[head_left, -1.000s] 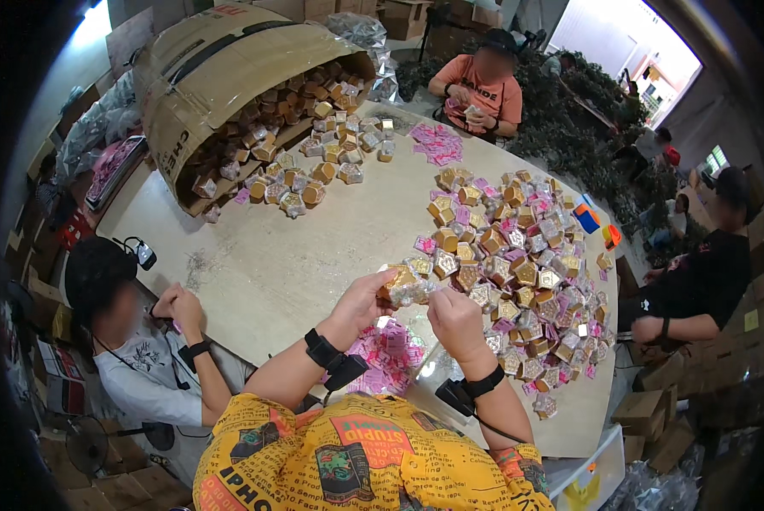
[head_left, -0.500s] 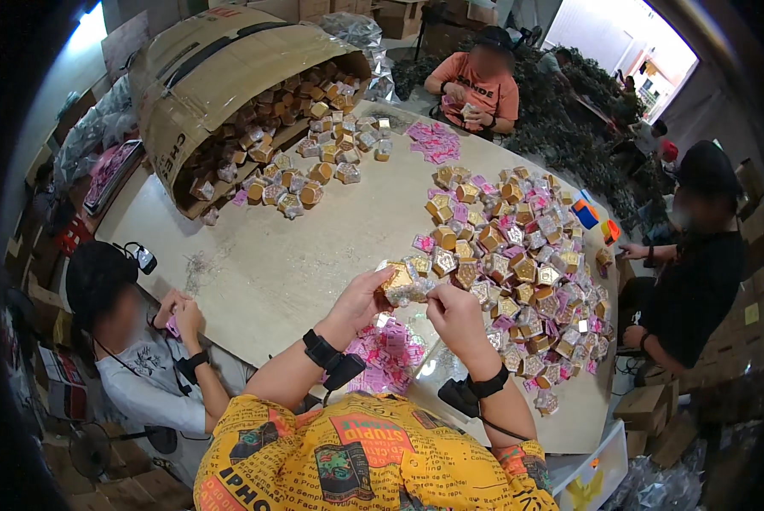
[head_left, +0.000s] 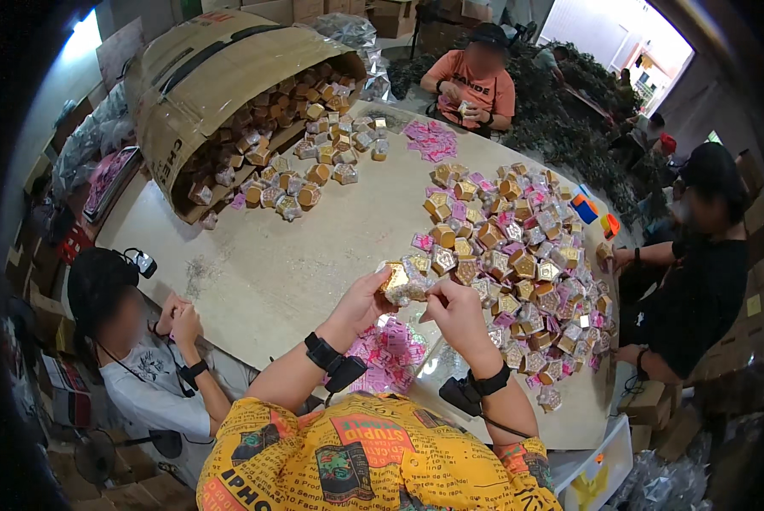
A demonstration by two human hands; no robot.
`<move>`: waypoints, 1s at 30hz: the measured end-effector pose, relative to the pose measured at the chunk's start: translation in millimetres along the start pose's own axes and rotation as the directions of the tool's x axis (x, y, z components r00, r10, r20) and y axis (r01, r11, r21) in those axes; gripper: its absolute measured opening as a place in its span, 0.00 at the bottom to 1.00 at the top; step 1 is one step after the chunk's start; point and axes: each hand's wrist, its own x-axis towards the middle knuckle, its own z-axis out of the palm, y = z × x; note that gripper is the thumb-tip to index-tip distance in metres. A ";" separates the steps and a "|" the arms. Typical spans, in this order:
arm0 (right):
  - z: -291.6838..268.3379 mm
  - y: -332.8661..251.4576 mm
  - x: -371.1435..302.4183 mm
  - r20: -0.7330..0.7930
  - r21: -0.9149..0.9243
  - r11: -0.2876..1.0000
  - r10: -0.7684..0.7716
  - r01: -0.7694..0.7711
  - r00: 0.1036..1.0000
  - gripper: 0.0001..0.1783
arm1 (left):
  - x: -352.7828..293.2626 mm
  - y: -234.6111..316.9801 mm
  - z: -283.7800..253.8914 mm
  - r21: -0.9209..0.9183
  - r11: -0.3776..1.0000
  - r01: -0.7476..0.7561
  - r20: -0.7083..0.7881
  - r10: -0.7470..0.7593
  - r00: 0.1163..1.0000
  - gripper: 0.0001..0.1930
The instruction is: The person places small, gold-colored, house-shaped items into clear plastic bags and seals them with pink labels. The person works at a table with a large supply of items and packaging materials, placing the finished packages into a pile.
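My left hand (head_left: 361,300) is closed around a gold star-shaped box (head_left: 403,284) with a clear, glittery covering, held above the table in front of me. Against the right edge of that box, the fingers of my right hand (head_left: 459,315) are pinched together. What lies between those fingertips is too small to make out. Below my hands, close to my body, is a heap of pink printed tags (head_left: 388,351). A large pile of similar gold boxes (head_left: 518,264), mixed with pink tags, spreads just right of my right hand.
A big cardboard carton (head_left: 195,94) lies on its side at the far left, gold boxes spilling onto the table (head_left: 331,247). More pink tags (head_left: 431,140) lie at the far edge. Blue and orange objects (head_left: 585,208) sit beyond the pile. Co-workers are at the left, far and right sides.
My right fingers have shifted slightly at the box's edge, while my left hand keeps its hold. The person at the right has moved an arm and leaned toward the table.
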 end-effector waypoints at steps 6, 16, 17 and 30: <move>-3.3 -9.4 0.6 0.019 0.119 0.990 0.077 -0.078 0.997 0.05 | 1.4 -2.0 -6.5 0.023 0.999 0.022 0.075 -0.024 0.997 0.19; -0.5 -5.3 0.2 0.013 0.211 0.972 0.103 -0.104 0.995 0.06 | 0.0 -1.3 -2.6 0.026 0.999 0.028 0.092 -0.030 0.995 0.20; -1.4 -7.7 0.0 0.017 0.220 0.969 0.113 -0.114 0.993 0.06 | -1.0 -0.8 -1.2 0.024 0.999 0.029 0.094 -0.031 0.995 0.20; -2.5 -6.2 0.3 0.016 0.240 0.967 0.089 -0.090 0.996 0.05 | 3.7 -5.3 -5.3 0.022 1.000 0.017 0.095 -0.019 0.995 0.19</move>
